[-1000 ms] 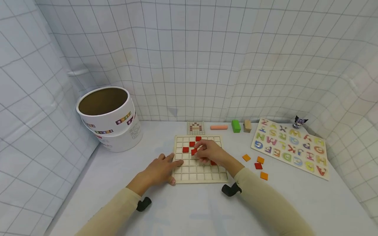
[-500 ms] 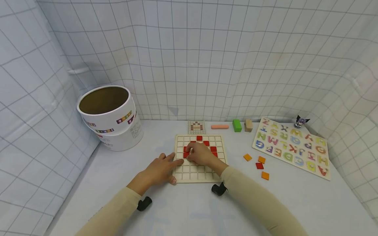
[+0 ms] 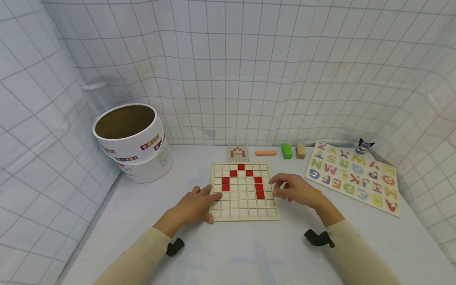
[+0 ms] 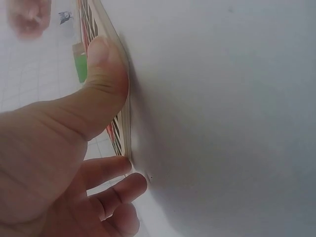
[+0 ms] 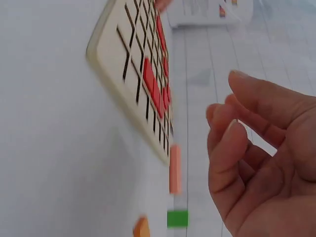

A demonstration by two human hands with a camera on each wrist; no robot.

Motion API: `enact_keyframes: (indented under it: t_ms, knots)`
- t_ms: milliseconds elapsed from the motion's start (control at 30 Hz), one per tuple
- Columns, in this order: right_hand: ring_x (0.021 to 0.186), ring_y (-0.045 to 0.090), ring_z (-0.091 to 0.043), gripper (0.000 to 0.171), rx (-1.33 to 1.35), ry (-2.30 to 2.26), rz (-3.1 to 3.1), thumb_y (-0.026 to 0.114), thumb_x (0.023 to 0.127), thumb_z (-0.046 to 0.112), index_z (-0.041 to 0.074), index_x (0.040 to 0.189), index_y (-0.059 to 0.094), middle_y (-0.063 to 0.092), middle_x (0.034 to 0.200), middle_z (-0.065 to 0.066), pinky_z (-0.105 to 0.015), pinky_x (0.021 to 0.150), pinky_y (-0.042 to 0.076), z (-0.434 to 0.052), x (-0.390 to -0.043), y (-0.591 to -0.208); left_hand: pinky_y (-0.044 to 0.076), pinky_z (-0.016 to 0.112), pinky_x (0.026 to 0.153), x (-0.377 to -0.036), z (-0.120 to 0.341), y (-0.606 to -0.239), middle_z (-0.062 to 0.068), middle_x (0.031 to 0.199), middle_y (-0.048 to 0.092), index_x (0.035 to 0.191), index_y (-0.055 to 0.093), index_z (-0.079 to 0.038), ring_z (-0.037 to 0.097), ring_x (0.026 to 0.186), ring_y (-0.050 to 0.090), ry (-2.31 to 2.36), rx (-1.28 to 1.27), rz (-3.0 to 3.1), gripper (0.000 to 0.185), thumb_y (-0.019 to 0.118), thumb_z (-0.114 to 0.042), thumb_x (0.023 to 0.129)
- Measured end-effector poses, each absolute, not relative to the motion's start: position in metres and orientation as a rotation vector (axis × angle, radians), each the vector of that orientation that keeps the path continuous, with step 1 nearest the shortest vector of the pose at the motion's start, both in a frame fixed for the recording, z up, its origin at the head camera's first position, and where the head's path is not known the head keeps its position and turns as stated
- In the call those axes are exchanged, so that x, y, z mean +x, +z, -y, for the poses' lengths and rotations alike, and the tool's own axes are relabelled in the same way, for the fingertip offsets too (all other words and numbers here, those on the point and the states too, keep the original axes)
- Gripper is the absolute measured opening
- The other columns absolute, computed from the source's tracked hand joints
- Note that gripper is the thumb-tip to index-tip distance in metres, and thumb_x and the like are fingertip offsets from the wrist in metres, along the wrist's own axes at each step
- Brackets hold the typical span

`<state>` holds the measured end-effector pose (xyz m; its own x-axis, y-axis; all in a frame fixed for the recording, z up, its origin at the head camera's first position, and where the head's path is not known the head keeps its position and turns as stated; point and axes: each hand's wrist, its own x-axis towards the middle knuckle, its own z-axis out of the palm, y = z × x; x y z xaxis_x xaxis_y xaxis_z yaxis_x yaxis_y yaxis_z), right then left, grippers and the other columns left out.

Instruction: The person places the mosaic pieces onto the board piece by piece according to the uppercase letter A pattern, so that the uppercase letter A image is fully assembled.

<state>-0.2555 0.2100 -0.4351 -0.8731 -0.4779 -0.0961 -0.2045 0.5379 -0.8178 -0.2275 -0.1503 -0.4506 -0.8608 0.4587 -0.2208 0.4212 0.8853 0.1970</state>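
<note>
A pale wooden grid board (image 3: 238,218) lies flat on the white table, and several red square tiles (image 3: 259,187) sit in its cells. My left hand (image 3: 194,205) rests at the board's left side, one finger over the grid and the thumb at the front corner. In the left wrist view its thumb (image 4: 101,86) presses along the board's edge. My right hand (image 3: 293,190) hovers just right of the board with nothing in it. The right wrist view shows its fingers loosely bent, the thumb apart from them. An orange tile (image 3: 318,190) peeks out behind that hand; other loose tiles are hidden.
Behind the board lie a small pattern card (image 3: 237,153), a pink stick (image 3: 265,152), a green block (image 3: 286,151) and a wooden block (image 3: 301,151). An alphabet puzzle (image 3: 353,178) and a small figurine (image 3: 363,146) are at right. A white bucket (image 3: 142,154) stands at left.
My right hand went from the board's middle to its left columns, where a red tile now sits lower in the left column, then drew back right, bare. My left hand stayed put.
</note>
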Motion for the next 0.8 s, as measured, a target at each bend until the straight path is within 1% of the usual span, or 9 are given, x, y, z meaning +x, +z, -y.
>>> enact_keyframes:
  t_ms: [167, 300, 367, 500, 633, 800]
  knots:
    - [0.081, 0.059, -0.024, 0.036, -0.394, -1.149, -2.527, 0.070, 0.097, 0.021, 0.006, 0.129, 0.063, 0.059, 0.102, -0.010, -0.032, 0.062, 0.053, -0.289, -0.242, -0.442, 0.046, 0.052, 0.099, -0.225, 0.152, -0.450, 0.020, 0.161, 0.037, 0.151, 0.052, -0.027, 0.039, 0.125, 0.048, 0.204, 0.679, -2.798, 0.085, 0.083, -0.044, 0.074]
    - [0.083, 0.057, -0.025, 0.042, -0.256, -1.123, -2.565, 0.072, 0.096, 0.025, 0.006, 0.131, 0.061, 0.056, 0.107, -0.012, -0.033, 0.063, 0.053, -0.324, -0.235, -0.450, 0.045, 0.052, 0.099, -0.224, 0.153, -0.449, 0.020, 0.160, 0.037, 0.151, 0.052, -0.027, 0.039, 0.126, 0.048, 0.207, 0.672, -2.802, 0.085, 0.083, -0.044, 0.074]
    - [0.082, 0.056, -0.025, 0.044, -0.214, -1.123, -2.566, 0.073, 0.095, 0.026, 0.006, 0.132, 0.060, 0.055, 0.108, -0.013, -0.033, 0.063, 0.052, -0.331, -0.234, -0.455, 0.046, 0.052, 0.099, -0.224, 0.153, -0.449, 0.020, 0.160, 0.038, 0.151, 0.052, -0.027, 0.039, 0.125, 0.048, 0.208, 0.671, -2.804, 0.085, 0.083, -0.043, 0.074]
    - [0.073, 0.056, -0.022, 0.045, -0.195, -1.112, -2.571, 0.074, 0.095, 0.024, 0.004, 0.133, 0.060, 0.056, 0.103, -0.013, -0.030, 0.059, 0.048, -0.333, -0.233, -0.460, 0.046, 0.051, 0.097, -0.226, 0.153, -0.451, 0.020, 0.161, 0.037, 0.151, 0.051, -0.027, 0.038, 0.123, 0.048, 0.191, 0.682, -2.807, 0.085, 0.083, -0.045, 0.074]
    - [0.068, 0.055, -0.020, 0.039, -0.191, -1.094, -2.600, 0.073, 0.095, 0.022, 0.005, 0.129, 0.062, 0.057, 0.099, -0.011, -0.029, 0.056, 0.046, -0.328, -0.233, -0.462, 0.046, 0.051, 0.098, -0.226, 0.152, -0.452, 0.020, 0.161, 0.036, 0.152, 0.050, -0.028, 0.038, 0.124, 0.048, 0.177, 0.686, -2.804, 0.086, 0.082, -0.046, 0.075]
    - [0.068, 0.054, -0.019, 0.032, -0.225, -1.076, -2.629, 0.073, 0.095, 0.019, 0.007, 0.123, 0.065, 0.056, 0.096, -0.009, -0.028, 0.056, 0.046, -0.322, -0.235, -0.463, 0.046, 0.051, 0.098, -0.225, 0.151, -0.451, 0.020, 0.161, 0.037, 0.152, 0.051, -0.027, 0.039, 0.124, 0.048, 0.183, 0.693, -2.805, 0.085, 0.082, -0.045, 0.075]
